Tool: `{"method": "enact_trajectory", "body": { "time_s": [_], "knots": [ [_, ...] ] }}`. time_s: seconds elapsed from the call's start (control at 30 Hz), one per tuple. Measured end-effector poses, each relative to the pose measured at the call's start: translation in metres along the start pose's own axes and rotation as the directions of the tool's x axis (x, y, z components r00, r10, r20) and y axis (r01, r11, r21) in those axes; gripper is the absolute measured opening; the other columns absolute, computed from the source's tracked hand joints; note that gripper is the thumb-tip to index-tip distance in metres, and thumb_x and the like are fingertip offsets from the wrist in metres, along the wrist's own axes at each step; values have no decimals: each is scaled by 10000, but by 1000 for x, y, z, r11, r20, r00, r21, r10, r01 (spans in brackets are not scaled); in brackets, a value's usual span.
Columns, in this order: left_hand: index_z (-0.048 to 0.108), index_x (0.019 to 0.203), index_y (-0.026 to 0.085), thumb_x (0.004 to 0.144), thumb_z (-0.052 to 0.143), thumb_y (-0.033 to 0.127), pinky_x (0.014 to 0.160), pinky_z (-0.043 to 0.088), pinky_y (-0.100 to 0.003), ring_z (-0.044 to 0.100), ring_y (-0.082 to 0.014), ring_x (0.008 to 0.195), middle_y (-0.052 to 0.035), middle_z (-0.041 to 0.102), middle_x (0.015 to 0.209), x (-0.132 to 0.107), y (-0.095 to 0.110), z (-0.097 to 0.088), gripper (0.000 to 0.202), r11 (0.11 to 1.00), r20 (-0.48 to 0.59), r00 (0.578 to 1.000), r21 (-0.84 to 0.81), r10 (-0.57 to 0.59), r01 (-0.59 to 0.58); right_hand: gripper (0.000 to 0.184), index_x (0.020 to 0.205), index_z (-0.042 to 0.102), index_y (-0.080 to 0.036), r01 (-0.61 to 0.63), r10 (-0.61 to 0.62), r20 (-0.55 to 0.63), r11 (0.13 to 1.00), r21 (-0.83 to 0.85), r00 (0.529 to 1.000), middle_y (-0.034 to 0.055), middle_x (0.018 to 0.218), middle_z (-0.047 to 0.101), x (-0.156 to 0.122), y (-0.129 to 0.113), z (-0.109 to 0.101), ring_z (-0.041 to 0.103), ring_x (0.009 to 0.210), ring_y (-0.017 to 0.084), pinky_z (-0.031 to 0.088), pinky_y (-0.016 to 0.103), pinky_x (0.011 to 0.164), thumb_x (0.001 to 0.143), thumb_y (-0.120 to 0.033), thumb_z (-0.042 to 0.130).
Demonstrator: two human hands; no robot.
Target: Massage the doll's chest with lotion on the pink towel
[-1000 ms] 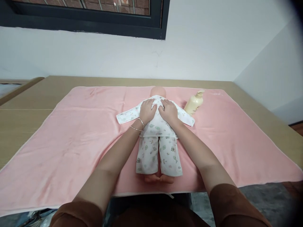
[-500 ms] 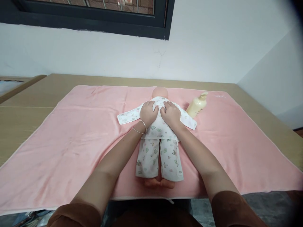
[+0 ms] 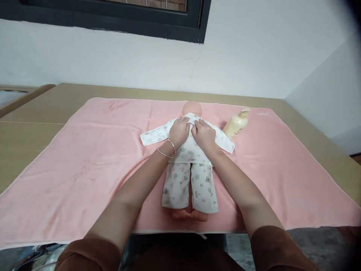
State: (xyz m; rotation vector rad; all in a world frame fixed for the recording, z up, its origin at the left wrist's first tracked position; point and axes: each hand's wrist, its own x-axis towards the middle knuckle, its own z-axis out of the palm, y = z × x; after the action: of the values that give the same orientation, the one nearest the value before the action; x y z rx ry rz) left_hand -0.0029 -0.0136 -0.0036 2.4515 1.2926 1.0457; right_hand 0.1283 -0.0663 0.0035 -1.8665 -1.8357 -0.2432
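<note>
The doll (image 3: 189, 165) lay face down on the pink towel (image 3: 84, 165), feet at the desk's (image 3: 31, 131) near edge, head toward the far edge. Your left hand (image 3: 178, 131) and right hand (image 3: 204, 134) pressed flat, fingers loosely spread, side by side on its printed top (image 3: 187, 148) at the shoulders, gripping nothing. A cream pump bottle (image 3: 237, 124) lay just right of the doll's sleeve, toward the far right corner.

doll (image 3: 189, 165) on towel (image 3: 84, 158) ctr | bottle (image 3: 236, 124) R of doll | towel on table (image 3: 31, 128)
</note>
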Motion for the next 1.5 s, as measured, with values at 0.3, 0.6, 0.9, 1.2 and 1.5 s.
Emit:
{"method": "enact_trajectory", "body": {
  "time_s": [0.3, 0.6, 0.9, 1.2, 1.5],
  "knots": [
    [623, 1280, 144, 955, 497, 295, 1196, 370, -475, 533, -275, 1342, -131, 634, 1381, 1, -9, 9, 380, 992, -45, 993, -62, -112, 109, 530, 1441, 524, -76, 9, -12, 47, 998, 63, 999, 193, 1498, 521, 9, 8, 3, 449, 1415, 348, 324, 515, 1180, 962, -264, 401],
    [721, 1015, 191, 950, 499, 269, 1076, 476, -419, 642, -254, 1166, -95, 739, 1157, -10, 5, 4, 244, 995, -218, 972, 23, -89, 96, 450, 1294, 661, -135, -29, 33, -62, 998, 52, 998, 161, 1328, 667, -1, 4, 2, 587, 1276, 302, 436, 419, 1071, 969, -276, 383],
    [662, 1177, 135, 932, 497, 286, 1092, 463, -451, 608, -291, 1196, -137, 702, 1223, -7, -1, 6, 332, 992, -178, 976, 9, -124, 128, 498, 1386, 579, -87, -14, 14, -5, 998, 55, 1000, 186, 1445, 577, 4, 4, 0, 494, 1381, 335, 363, 486, 1156, 951, -248, 397],
    [699, 1055, 158, 934, 485, 227, 1062, 487, -417, 645, -255, 1147, -115, 737, 1157, -7, -5, 8, 254, 999, -214, 976, 23, 48, -44, 463, 1300, 659, -94, 84, -80, -66, 994, 63, 995, 165, 1347, 660, 6, 9, 5, 592, 1281, 305, 431, 439, 1110, 927, -214, 412],
    [676, 1138, 124, 920, 504, 245, 1066, 487, -448, 624, -288, 1167, -146, 715, 1198, -6, -5, 6, 304, 999, -191, 981, 22, -18, 23, 485, 1363, 607, -87, 33, -28, -44, 992, 121, 999, 175, 1433, 593, 6, 10, 7, 515, 1373, 315, 373, 476, 1167, 946, -241, 414]
  ]
}}
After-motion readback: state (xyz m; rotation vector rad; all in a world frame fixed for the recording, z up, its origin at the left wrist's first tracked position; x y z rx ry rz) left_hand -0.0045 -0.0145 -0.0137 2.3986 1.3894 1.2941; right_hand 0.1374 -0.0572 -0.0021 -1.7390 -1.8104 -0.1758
